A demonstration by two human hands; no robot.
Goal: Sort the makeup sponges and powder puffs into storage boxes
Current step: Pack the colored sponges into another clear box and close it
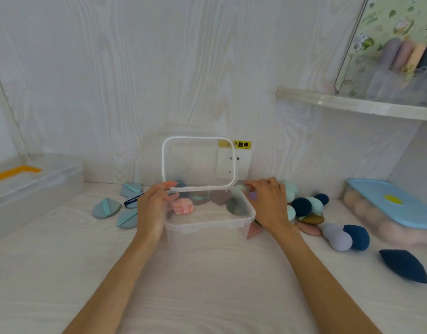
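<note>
Head view: we are observing the left hand [157, 208] and right hand [267, 203] pinching the upright lid [198, 162] at its lower corners, above the clear storage box [210, 225] sitting centre-table between them.

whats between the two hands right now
In the head view, the clear plastic storage box, lid raised, sits between the left hand and right hand.
</note>
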